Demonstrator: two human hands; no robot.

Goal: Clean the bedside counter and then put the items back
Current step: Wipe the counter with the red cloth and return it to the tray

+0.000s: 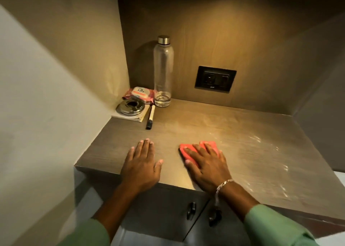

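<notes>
Pressing flat on the bench (242, 133), both hands lie palm down near its front edge. The right hand (205, 165) has its fingers spread over a red cloth (211, 146), pinning it to the surface rather than gripping it; a bracelet (223, 185) circles that wrist. The left hand (141, 163) rests open and empty just beside it, touching only the wood.

Well beyond the left hand, in the far corner, stands a clear bottle (163, 72) with a metal cap, upright, with only a little clear liquid at its bottom. Just left of it lies a pink wipes pack (141, 92), and in front of that a round glass ashtray (130, 106) sits on a small notepad (138, 118). Whether anything is in the ashtray cannot be told. A marker (150, 117) lies beside the notepad, its dark end pointing toward the left hand.

Beyond and to the right of the right hand, the brown wood-grain surface shows pale wet streaks. A black socket plate (215, 79) is set in the back wall. Below the hands are cabinet doors with dark handles (191, 210).
</notes>
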